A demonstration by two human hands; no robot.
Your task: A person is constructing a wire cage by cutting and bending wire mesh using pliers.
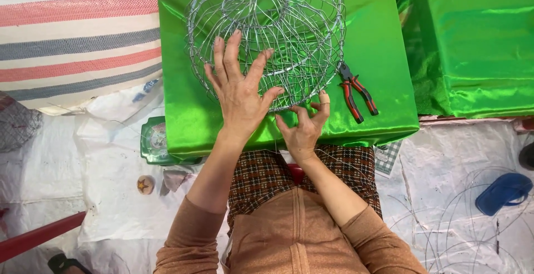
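While the left hand (238,93) lies flat and spread wide open over the near side of the wire mesh frame (266,37), fingers fanned and pressing it down rather than gripping, the right hand (303,126) is curled at the frame's lower edge, fingertips pinched on what looks like a thin wire strand; I honestly can't tell how tightly. One right finger has a pale wrap on its tip. Looks to me like the weaving or tying stage along the rim, and I'd say whatever follows needs the frame kept pinned so the strand stays taut. That frame, a rounded dome of tangled silver wire, sits in the upper middle of the frame on a block covered in shiny green cloth (378,46). Just to its right, on the same cloth, lie red-handled pliers (356,91), untouched. A second green-covered block (473,46) fills the upper right. Upper left is a striped sheet (72,35), lower right a blue sandal (503,191) among loose wire hoops (445,229) on white floor sheeting (111,196).
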